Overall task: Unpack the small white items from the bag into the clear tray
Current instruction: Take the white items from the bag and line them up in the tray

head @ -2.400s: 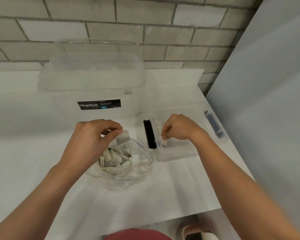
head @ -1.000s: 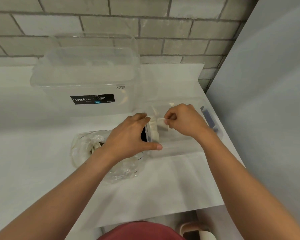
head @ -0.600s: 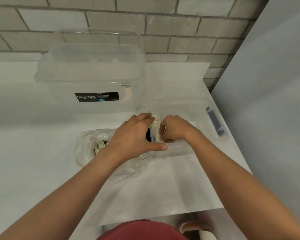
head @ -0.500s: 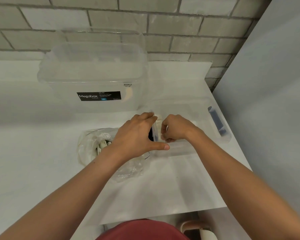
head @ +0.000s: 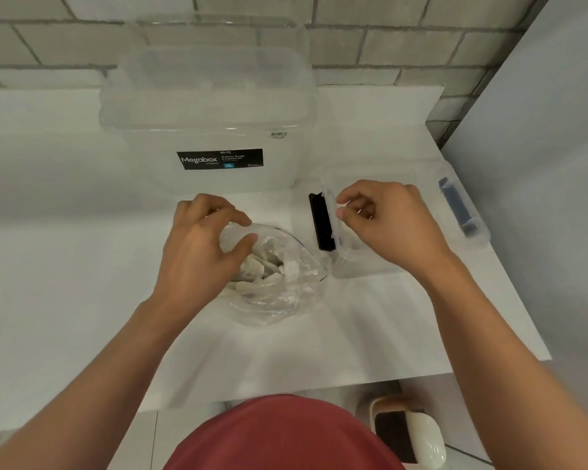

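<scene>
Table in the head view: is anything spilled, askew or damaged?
Nothing stands out. The white items that show lie inside the bag, none spilled on the table. The clear tray stands level beside the bag.

Reads "Megabox" in white letters on a black label (head: 219, 159), stuck to the front wall of the large clear storage box (head: 204, 96) behind the bag (head: 286, 293). Shows "12L" on a small blue patch (head: 229, 165) at the label's lower edge, right of the brand name. Carries a few lines of finer white print above that patch, too small to make out. Bears a white barcode sticker (head: 278, 134) near the same wall's upper right corner, bars visible, digits beneath them illegible.
</scene>
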`<action>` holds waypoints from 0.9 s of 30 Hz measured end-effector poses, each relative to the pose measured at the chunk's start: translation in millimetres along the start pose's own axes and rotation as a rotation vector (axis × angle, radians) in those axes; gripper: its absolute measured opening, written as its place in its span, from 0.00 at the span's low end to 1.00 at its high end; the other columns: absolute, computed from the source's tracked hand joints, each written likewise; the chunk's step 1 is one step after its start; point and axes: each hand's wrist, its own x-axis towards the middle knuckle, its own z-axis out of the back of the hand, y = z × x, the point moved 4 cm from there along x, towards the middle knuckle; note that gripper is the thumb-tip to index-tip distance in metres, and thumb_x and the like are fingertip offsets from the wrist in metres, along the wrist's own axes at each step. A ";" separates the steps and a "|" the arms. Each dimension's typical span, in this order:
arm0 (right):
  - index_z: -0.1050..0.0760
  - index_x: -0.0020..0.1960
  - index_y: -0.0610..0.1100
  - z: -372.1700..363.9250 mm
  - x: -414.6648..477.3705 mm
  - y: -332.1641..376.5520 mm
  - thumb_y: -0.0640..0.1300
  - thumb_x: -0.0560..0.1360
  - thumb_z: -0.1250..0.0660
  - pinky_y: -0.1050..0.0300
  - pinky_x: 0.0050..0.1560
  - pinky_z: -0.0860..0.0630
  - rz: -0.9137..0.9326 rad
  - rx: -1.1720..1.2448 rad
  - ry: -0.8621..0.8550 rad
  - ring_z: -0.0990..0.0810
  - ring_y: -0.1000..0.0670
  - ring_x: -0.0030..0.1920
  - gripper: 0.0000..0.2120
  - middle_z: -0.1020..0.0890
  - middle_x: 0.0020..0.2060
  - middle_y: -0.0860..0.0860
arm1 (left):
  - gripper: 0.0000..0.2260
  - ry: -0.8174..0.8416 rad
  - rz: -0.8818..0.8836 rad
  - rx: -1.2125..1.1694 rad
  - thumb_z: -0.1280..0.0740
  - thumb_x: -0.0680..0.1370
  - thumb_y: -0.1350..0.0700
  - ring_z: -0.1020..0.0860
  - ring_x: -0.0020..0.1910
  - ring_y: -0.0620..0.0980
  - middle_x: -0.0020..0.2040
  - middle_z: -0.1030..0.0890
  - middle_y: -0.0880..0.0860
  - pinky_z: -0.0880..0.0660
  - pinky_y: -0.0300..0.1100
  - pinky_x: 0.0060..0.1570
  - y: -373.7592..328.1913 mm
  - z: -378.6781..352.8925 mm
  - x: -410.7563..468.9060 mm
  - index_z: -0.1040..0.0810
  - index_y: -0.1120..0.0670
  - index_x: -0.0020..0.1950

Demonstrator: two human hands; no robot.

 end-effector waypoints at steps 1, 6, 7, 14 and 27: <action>0.16 0.53 0.52 -5.4 -7.6 12.2 0.47 0.77 0.28 0.64 0.50 0.23 0.020 0.051 0.001 0.18 0.59 0.42 0.06 0.17 0.38 0.62 | 0.08 -0.015 0.015 0.022 0.24 0.74 0.52 0.29 0.59 0.54 0.56 0.24 0.49 0.30 0.42 0.50 9.5 2.1 -5.7 0.16 0.49 0.51; 0.16 0.54 0.50 -56.9 -27.7 57.7 0.43 0.77 0.29 0.62 0.49 0.20 0.119 0.098 0.112 0.17 0.59 0.43 0.07 0.14 0.40 0.57 | 0.08 0.008 0.067 0.125 0.22 0.70 0.50 0.32 0.62 0.60 0.63 0.27 0.54 0.28 0.48 0.51 38.1 2.3 -26.5 0.15 0.46 0.48; 0.16 0.54 0.49 -68.4 -28.6 63.7 0.42 0.78 0.29 0.59 0.49 0.19 0.148 0.077 0.135 0.17 0.58 0.43 0.07 0.14 0.41 0.56 | 0.09 0.036 0.071 0.145 0.22 0.69 0.50 0.33 0.63 0.62 0.63 0.27 0.55 0.27 0.51 0.53 42.2 0.7 -28.8 0.15 0.46 0.48; 0.18 0.55 0.54 -130.5 -29.4 61.4 0.50 0.78 0.32 0.51 0.48 0.22 0.115 -0.376 0.435 0.19 0.43 0.51 0.08 0.16 0.49 0.50 | 0.33 0.481 0.213 0.175 0.24 0.67 0.50 0.39 0.70 0.61 0.71 0.36 0.55 0.29 0.51 0.63 63.6 -13.8 -42.1 0.29 0.41 0.71; 0.20 0.44 0.55 -141.1 -30.1 60.3 0.48 0.76 0.32 0.47 0.51 0.19 -0.039 -0.356 0.421 0.19 0.45 0.51 0.04 0.18 0.48 0.55 | 0.38 0.507 0.041 0.094 0.23 0.67 0.48 0.42 0.68 0.54 0.70 0.37 0.52 0.28 0.48 0.61 64.2 -13.6 -49.4 0.34 0.42 0.75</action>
